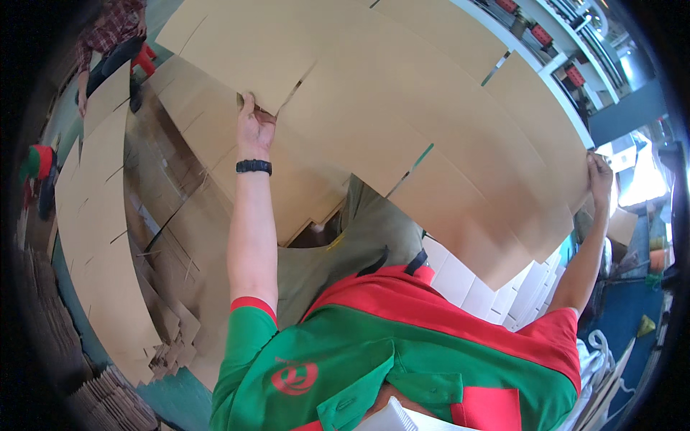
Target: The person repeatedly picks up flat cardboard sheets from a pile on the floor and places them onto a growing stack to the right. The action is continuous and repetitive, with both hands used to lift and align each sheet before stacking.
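A large flat brown cardboard sheet [431, 108] with cut slots and crease lines spans the view in front of my body, raised at a tilt. My left hand [253, 133], with a dark watch on its wrist, is closed on the sheet's near left edge beside a slot. Part of its fingers is hidden behind the board. Out at the far right, my right hand [599, 181] pinches the sheet's right edge, arm stretched wide. One pointed corner of the board hangs down near my waist.
Slotted cardboard sheets [97, 237] lie stacked to my left, with more piles [54, 316] beyond. Another person [111, 43] in a checked shirt is at the upper left. White machine framing [568, 36] stands at the upper right. White boxes or sheets [467, 276] show beneath the board.
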Action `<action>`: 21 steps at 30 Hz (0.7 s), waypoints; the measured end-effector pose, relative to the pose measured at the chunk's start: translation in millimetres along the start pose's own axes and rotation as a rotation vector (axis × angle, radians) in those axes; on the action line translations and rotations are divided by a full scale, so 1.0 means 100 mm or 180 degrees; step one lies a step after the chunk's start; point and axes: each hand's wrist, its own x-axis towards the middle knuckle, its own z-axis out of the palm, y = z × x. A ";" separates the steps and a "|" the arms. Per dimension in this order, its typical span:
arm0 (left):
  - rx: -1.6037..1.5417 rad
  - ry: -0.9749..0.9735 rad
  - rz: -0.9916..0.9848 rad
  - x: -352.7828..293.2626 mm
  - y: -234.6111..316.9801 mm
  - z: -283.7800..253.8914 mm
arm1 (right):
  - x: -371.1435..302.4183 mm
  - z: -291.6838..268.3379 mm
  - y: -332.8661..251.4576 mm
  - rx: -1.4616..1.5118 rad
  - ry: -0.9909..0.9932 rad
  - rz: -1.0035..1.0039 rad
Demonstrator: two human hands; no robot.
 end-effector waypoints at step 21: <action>0.1638 0.1274 -0.0506 -2.34 0.96 -1.71 | 0.03 4.67 -2.92 0.0381 -0.1835 -0.0049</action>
